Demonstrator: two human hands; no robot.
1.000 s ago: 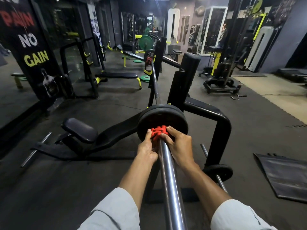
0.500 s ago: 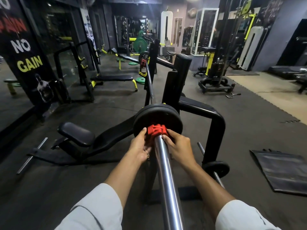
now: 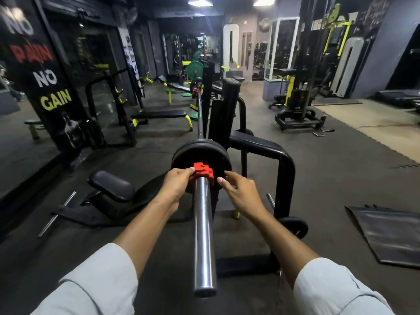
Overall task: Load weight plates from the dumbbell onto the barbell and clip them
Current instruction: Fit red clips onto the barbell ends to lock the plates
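Note:
A steel barbell (image 3: 203,226) runs away from me on a black rack (image 3: 268,155). Black weight plates (image 3: 200,153) sit on its near sleeve. A red clip (image 3: 202,171) is around the sleeve, right against the plates. My left hand (image 3: 176,186) touches the clip's left side with thumb and fingers. My right hand (image 3: 238,193) hovers just to the right of the clip, fingers apart, holding nothing. Another red clip (image 3: 195,92) shows at the bar's far end. A small black plate on a short bar (image 3: 294,226) lies on the floor to the right.
A black incline bench (image 3: 109,189) stands to the left under the bar. A flat bench (image 3: 159,114) and rack stand further left. A folded black mat (image 3: 386,233) lies on the floor at right. A cable machine (image 3: 300,110) stands at the back right.
My right hand has come off the red clip and opened, moving slightly right. My left hand stays on the clip. The camera has tilted up a little.

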